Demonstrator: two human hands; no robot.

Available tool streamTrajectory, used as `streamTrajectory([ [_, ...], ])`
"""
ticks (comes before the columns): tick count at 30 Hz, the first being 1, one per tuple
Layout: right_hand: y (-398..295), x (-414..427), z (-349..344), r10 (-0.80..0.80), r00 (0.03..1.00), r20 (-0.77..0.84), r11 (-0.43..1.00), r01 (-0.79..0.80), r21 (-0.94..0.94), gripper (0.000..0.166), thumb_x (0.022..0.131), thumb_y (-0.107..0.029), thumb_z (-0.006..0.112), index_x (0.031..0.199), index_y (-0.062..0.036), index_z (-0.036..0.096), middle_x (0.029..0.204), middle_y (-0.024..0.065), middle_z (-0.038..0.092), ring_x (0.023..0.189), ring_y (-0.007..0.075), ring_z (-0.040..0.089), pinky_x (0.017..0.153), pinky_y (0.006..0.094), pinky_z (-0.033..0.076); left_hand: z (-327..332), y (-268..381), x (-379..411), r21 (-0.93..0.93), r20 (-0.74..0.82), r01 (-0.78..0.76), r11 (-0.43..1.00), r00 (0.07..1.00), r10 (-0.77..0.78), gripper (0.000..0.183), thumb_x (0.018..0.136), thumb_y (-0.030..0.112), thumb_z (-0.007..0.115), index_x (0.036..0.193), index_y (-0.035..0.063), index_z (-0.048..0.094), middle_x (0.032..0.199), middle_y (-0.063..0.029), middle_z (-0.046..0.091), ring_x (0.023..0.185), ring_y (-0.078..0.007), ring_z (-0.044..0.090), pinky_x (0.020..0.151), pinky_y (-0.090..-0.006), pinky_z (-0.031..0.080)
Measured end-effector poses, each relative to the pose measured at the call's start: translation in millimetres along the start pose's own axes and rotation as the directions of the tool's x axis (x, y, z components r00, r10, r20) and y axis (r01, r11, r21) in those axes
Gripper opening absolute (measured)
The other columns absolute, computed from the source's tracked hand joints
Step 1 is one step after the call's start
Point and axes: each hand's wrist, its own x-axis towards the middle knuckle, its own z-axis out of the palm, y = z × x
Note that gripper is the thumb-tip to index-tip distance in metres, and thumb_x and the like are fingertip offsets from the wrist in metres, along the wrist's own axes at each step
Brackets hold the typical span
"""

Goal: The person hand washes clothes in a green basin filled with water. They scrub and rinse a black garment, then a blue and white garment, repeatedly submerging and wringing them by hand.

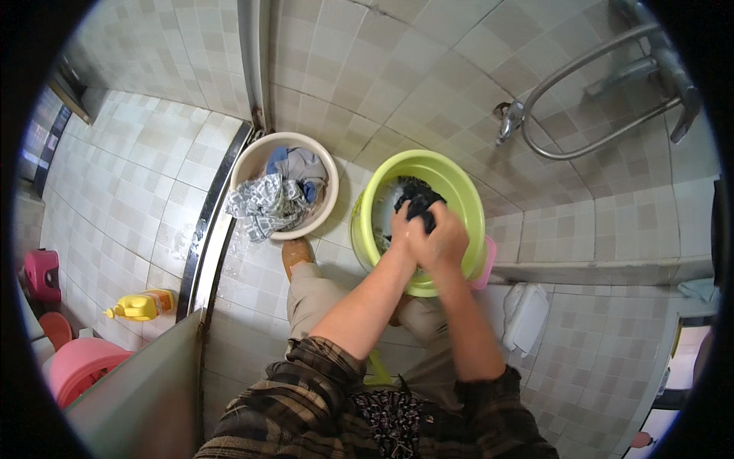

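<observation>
Both hands are together over a lime-green plastic bucket [471,195], gripping a wad of wet black cloth [421,198]. My left hand [401,229] is on the cloth's near left side, its fingers partly hidden behind the other hand. My right hand [444,238] presses on the cloth from the right, with fingers bent around it. Cloudy water [385,209] shows inside the bucket, left of the cloth. To the left, a cream plastic basin [330,198] holds crumpled clothes [281,195], grey, blue and patterned; one patterned piece hangs over its rim.
A pink plastic object [487,264] sits against the bucket's right side. On the tiled wall are a tap [509,120] and a shower hose [550,152]. A raised door sill [209,246] runs along the left, with a yellow bottle [140,305] beyond. A glass panel [149,384] stands lower left.
</observation>
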Motion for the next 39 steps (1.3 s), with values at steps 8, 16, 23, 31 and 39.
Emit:
streamTrajectory([
  [8,-17.4,43.8,25.8,0.031,0.999,-0.044,0.993,-0.035,-0.111,0.022,0.070,-0.026,0.059,0.073,-0.0041,0.056,0.075,0.0153,0.060,0.072,0.0361,0.058,0.061,0.0458,0.046,23.1,18.7,-6.4,-0.205,0.141,0.171,0.964,0.979,-0.144,0.030,0.089,0.029,0.038,0.096,0.0055,0.055,0.090,-0.0106,0.059,0.077,-0.0263,0.060,0.070,-0.0394,0.049],
  [16,39.1,5.8,12.3,0.061,0.997,-0.040,0.990,-0.056,0.132,0.026,0.073,-0.023,0.057,0.093,-0.0058,0.059,0.084,0.0189,0.062,0.080,0.0383,0.059,0.070,0.0441,0.046,51.8,8.6,-25.2,0.296,-0.270,0.061,0.953,0.963,0.022,0.024,0.086,0.027,0.048,0.091,0.0063,0.059,0.086,-0.0085,0.061,0.079,-0.0211,0.060,0.071,-0.0351,0.049],
  [23,-45.4,-5.5,-11.9,-0.176,0.984,0.028,0.970,0.169,0.172,0.010,0.067,-0.015,0.063,0.072,-0.0083,0.057,0.074,0.0127,0.059,0.072,0.0333,0.057,0.061,0.0406,0.046,7.8,15.1,-4.6,0.544,0.035,-0.186,0.818,0.979,0.200,0.018,0.087,0.024,0.045,0.088,0.0099,0.055,0.081,-0.0066,0.059,0.075,-0.0209,0.059,0.067,-0.0334,0.049],
  [31,89.3,48.8,1.5,0.257,0.966,0.005,0.897,-0.241,0.370,0.028,0.084,-0.020,0.047,0.101,-0.0016,0.059,0.089,0.0238,0.061,0.086,0.0367,0.059,0.078,0.0414,0.046,93.6,11.7,-45.5,0.442,-0.130,0.030,0.897,0.991,0.031,0.026,0.084,0.013,0.045,0.107,0.0053,0.054,0.091,-0.0059,0.059,0.080,-0.0179,0.058,0.072,-0.0308,0.049],
  [39,112.9,-43.9,9.1,0.341,0.821,0.458,-0.048,-0.471,0.881,0.045,0.085,-0.001,0.044,0.129,-0.0017,0.040,0.119,0.0085,0.051,0.110,0.0174,0.049,0.096,0.0290,0.037,69.0,-3.7,-35.0,0.810,0.401,-0.404,0.425,0.910,0.103,0.030,0.073,-0.007,0.043,0.093,0.0094,0.057,0.083,0.0003,0.053,0.075,-0.0080,0.049,0.069,-0.0195,0.041],
])
